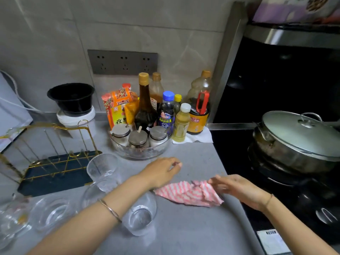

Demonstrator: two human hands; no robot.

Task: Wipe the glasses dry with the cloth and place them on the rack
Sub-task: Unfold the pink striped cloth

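Glasses (pixel 138 216) wait, unwiped, on the near left part of the tabletop (pixel 184 232). You can count four clearly: one upright just beside the rack (pixel 55 168), one half hidden under your left forearm, one close to the near edge, and one further left. More glassware at the left edge is too blurred to count. None stands on the rack yet.

The single cloth (pixel 187 194), striped pink and white, lies crumpled toward the tabletop's right edge, beside the stove. Your right hand (pixel 237 188) rests on its right end with fingers stretched out; the blur hides whether they pinch it. Your left hand (pixel 161 172) hovers apart from it, just above the cloth's left end, fingers loosely curled and holding nothing.

The job looks to be at its first step: taking up the cloth. Next you would need a firm hold on it and, with the free hand, a glass lifted from the cluster.

At the back edge stand six bottles (pixel 145 107) and one glass bowl (pixel 139 153) holding three lidded jars; one lidded pot (pixel 298 138) sits on the stove.
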